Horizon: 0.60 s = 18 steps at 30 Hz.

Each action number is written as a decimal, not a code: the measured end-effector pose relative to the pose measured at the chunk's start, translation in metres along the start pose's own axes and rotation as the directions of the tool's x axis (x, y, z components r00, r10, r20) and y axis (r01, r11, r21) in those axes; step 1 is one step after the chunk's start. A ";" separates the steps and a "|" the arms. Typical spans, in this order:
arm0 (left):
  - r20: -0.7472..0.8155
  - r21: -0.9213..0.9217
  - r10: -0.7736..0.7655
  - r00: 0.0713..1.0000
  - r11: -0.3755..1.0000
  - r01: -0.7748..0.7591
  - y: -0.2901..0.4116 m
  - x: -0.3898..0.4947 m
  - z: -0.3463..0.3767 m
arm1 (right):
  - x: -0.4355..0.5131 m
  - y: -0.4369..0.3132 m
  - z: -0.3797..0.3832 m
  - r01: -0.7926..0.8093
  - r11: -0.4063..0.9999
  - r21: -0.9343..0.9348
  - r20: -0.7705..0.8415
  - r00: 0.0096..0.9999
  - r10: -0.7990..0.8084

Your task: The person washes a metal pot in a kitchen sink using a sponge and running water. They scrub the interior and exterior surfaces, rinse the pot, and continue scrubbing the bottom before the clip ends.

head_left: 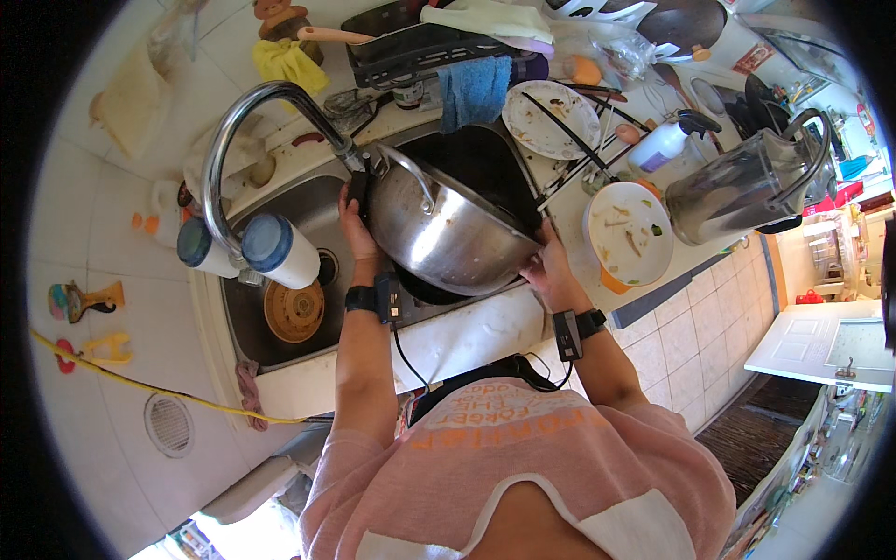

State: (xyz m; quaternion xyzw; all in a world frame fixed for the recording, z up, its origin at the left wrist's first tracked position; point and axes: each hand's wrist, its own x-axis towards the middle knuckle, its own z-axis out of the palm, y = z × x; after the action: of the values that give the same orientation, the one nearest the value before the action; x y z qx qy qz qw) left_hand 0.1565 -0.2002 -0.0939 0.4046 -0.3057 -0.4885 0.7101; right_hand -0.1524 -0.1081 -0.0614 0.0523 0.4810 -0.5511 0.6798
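A stainless steel pan [448,234] with deep, rounded sides is tilted over the right sink basin [448,140], its shiny outside towards me and its opening turned away. My left hand [358,231] grips its left side by a black part that looks like a handle. At the lower right, my right hand [549,264] has its fingers around the rim. A metal loop handle [409,171] stands out from the pan's upper left. Most of the pan's inside is hidden from me.
The chrome faucet [224,140] arches over the left basin [245,315], which holds a brown bowl [294,311]. Right of the sink are a soiled plate [521,133], chopsticks [560,126], a bowl with food scraps [630,241], a spray bottle [658,147] and a large pitcher [728,185].
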 end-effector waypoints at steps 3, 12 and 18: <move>0.006 0.109 0.033 0.999 0.994 -0.033 0.002 0.000 0.002 | 0.005 0.004 -0.001 -0.076 0.992 -0.103 0.002 0.997 0.076; 0.031 0.224 0.120 0.992 0.967 -0.124 0.002 -0.004 0.004 | 0.006 0.005 -0.015 -0.012 0.797 -0.604 0.101 0.991 0.092; 0.003 0.175 0.078 0.997 0.981 -0.077 0.000 -0.007 0.000 | -0.077 -0.030 0.019 0.374 -0.261 -0.890 0.427 0.884 -0.192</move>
State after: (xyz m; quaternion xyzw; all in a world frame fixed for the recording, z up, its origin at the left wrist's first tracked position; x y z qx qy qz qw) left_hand 0.1541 -0.1933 -0.0946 0.4544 -0.3616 -0.4307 0.6909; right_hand -0.1592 -0.0769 0.0174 -0.6297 0.6807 -0.1305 0.3509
